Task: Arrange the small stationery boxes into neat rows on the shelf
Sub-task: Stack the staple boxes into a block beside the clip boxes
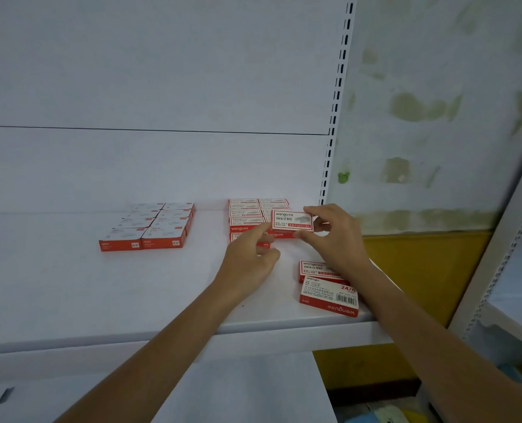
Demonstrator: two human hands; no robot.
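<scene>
The right hand (330, 236) pinched the held box (291, 221), thumb on its near edge and fingers on its far edge. It was tilted face-up just above the front right corner of the block of boxes (247, 213) at the back of the shelf (70, 285). The left hand (247, 264) gripped nothing. Its forefinger reached to the block's front row and seemed to touch it, with the other fingers loosely curled.

The step looked like seating this box in the block's unfinished right column. It would go best if the box were levelled first, lowered flat with its print matching its neighbours, then slid flush against them while the left forefinger steadied the front row. Two loose boxes (327, 296) waited in front of the block, to its right. A second block (149, 230) sat well to its left.
</scene>
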